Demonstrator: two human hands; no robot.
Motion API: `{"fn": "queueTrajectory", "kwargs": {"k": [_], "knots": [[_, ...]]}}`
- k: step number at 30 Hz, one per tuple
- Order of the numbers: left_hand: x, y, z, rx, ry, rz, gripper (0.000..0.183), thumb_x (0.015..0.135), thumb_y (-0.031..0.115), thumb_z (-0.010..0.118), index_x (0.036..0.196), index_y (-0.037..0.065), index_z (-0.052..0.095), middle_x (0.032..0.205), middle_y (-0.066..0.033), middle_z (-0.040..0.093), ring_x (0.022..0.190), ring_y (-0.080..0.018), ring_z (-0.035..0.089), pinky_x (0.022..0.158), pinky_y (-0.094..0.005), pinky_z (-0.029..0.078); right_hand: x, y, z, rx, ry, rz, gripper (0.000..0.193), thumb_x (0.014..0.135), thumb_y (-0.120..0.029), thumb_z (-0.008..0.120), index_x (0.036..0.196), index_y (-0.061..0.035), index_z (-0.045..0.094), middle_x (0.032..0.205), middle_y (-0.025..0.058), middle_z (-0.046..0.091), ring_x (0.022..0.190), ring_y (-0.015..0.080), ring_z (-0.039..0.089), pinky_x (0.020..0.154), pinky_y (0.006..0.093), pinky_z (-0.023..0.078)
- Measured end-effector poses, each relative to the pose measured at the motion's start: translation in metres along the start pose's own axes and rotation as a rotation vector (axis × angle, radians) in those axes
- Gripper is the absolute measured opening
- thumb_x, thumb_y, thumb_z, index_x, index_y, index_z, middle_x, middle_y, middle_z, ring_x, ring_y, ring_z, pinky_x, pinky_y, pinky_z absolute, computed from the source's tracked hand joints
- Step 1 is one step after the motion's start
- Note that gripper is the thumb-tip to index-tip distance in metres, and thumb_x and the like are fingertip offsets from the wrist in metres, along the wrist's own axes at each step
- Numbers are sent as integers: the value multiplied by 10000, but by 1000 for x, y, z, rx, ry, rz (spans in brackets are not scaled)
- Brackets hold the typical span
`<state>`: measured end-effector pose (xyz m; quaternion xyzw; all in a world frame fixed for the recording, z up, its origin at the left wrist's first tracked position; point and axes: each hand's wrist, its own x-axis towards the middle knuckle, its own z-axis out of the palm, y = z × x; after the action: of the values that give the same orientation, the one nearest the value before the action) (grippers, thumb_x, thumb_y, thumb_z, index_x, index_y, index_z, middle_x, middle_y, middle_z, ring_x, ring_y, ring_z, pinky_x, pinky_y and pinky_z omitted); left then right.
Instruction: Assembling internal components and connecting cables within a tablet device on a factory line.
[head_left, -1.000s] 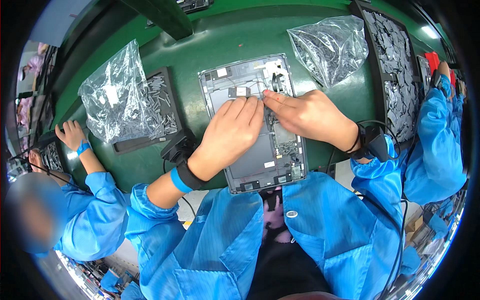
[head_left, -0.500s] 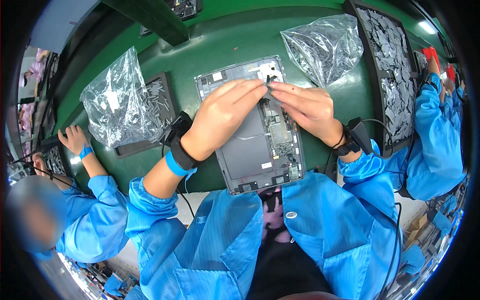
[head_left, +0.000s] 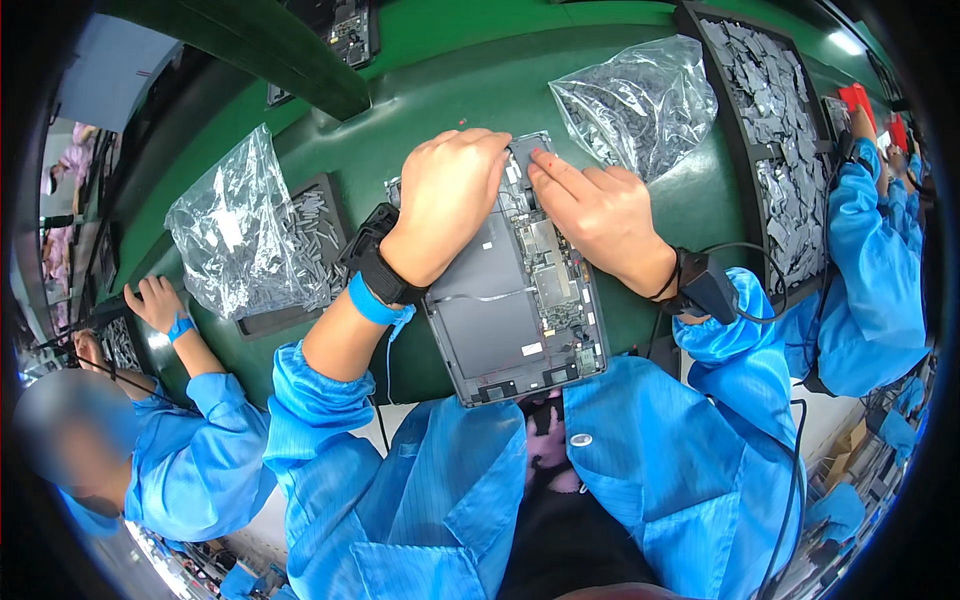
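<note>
An opened tablet-like device lies on the green bench before me, with its circuit board bared along the right side. At its far edge sits a small dark grey sheet piece. My left hand arches over the upper left of the device, its fingers pressed together by the piece's left side; the thumb and whatever they pinch are hidden. With index and middle fingers stretched out, my right hand touches the piece's right side. Its other fingers curl over the device's right edge.
Clear plastic bags of dark strips stand on the left and back right. A black tray of grey pieces lies at the right, another tray under the left bag. Blue-sleeved co-workers sit on both sides. A cable runs from my right wrist.
My hands have parted slightly and moved farther out, from pinching a small dark item together over the board's upper end to the device's far edge. A dark grey piece now shows there.
</note>
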<state>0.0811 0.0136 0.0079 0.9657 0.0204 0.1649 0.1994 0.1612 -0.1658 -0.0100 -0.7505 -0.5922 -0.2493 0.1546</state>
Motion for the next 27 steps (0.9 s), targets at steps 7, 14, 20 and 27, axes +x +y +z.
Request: {"fn": "queueTrajectory", "kwargs": {"k": [7,14,20,27], "knots": [[6,-5,6,66,52,70,93,819,134,678,870,67,719,794,-80,683,761,-282,660,689,-385,526,1,13,-3,55,-89,-61,258,732,-141,632,973,-57,671,1125,59,684,506,105,554,489,276,449],[2,-6,10,92,82,100,72,814,121,676,836,63,712,772,-81,679,738,-280,660,679,-383,529,14,4,-27,69,-413,-15,394,746,-82,599,1124,17,653,1232,168,636,607,165,675,524,301,527],[-11,3,0,-133,126,43,245,830,57,634,1069,15,664,1017,-181,663,1006,-362,606,902,-413,486,11,-6,-19,7,-477,-26,470,738,-73,601,1191,54,614,1289,206,591,641,215,694,542,331,545],[-140,52,-34,-805,266,-641,647,901,28,558,1480,10,271,1530,-150,274,1449,-269,205,1178,-413,160,-58,-12,-39,1157,-189,875,523,932,63,416,1449,-9,381,1451,231,437,1350,299,436,1087,365,371]]}}
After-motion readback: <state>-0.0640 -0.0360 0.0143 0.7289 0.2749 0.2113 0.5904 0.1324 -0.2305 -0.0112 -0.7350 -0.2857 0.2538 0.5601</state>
